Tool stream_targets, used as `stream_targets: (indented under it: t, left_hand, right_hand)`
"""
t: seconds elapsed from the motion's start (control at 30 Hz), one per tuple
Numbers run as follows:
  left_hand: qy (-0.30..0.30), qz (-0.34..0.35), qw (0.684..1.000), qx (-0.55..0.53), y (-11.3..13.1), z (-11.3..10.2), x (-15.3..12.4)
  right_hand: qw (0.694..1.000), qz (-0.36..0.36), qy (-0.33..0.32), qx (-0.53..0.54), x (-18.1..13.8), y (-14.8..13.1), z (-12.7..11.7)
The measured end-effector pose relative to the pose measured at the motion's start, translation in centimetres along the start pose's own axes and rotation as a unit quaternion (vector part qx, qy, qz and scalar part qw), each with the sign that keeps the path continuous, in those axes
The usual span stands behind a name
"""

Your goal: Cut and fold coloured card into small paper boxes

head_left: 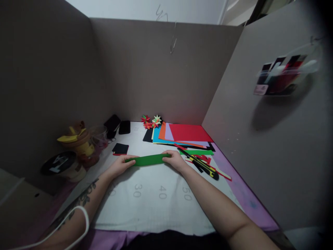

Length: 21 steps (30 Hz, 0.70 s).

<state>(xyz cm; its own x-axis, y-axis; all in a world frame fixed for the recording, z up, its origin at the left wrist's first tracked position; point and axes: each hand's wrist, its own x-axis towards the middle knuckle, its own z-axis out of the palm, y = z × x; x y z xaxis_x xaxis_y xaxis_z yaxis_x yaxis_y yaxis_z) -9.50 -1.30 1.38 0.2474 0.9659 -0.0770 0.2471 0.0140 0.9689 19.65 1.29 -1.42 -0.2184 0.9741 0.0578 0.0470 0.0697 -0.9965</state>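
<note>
A green paper strip stretches level between both hands, above the white mat. My left hand pinches its left end, thumb on the near side. At the other end, my right hand grips the strip between thumb and fingers. Just right of that hand lie a yellow-and-black utility knife, another green strip and several red and pale paper scraps. Small black and red paper squares rest beyond my left hand.
Coloured paper sheets are stacked at the back right, beside folded paper stars. Pots and a clear cup stand along the left wall. A clear holder hangs on the right wall. A white cable crosses my left forearm.
</note>
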Motion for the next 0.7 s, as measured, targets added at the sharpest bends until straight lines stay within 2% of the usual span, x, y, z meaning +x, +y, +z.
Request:
stream_targets:
  t: [0.1,0.2,0.3,0.37,0.43,0.5,0.6,0.7]
  left_hand:
    - [0.03,-0.027,0.996,-0.076,0.0,0.2,0.2]
    - [0.078,-0.057,0.977,-0.19,0.7,1.3,0.3]
    - [0.117,-0.08,0.954,-0.262,1.6,3.4,-0.1]
    - [0.119,-0.094,0.944,-0.292,2.0,5.0,-0.6]
    - [0.1,-0.101,0.941,-0.306,2.2,6.2,-1.3]
    - [0.06,-0.1,0.949,-0.294,2.4,6.6,-1.9]
    - [-0.017,-0.077,0.966,-0.245,3.0,6.4,-2.4]
    - [-0.06,-0.033,0.98,-0.187,3.3,6.1,-2.4]
  right_hand:
    - [0.997,-0.022,0.073,0.025,0.3,-0.5,-0.5]
    - [0.982,-0.02,0.137,0.13,0.3,-1.5,-0.1]
    - [0.971,0.007,0.081,0.225,-0.3,-1.9,1.7]
    - [0.976,0.032,0.055,0.209,-0.8,-1.7,3.4]
    - [0.981,0.06,0.076,0.167,-1.2,-1.4,4.9]
    - [0.986,0.054,0.102,0.124,-1.3,-1.4,5.6]
    - [0.993,-0.009,0.098,0.062,-1.5,-2.4,5.3]
    - [0.994,-0.068,0.088,0.009,-1.7,-4.4,4.7]
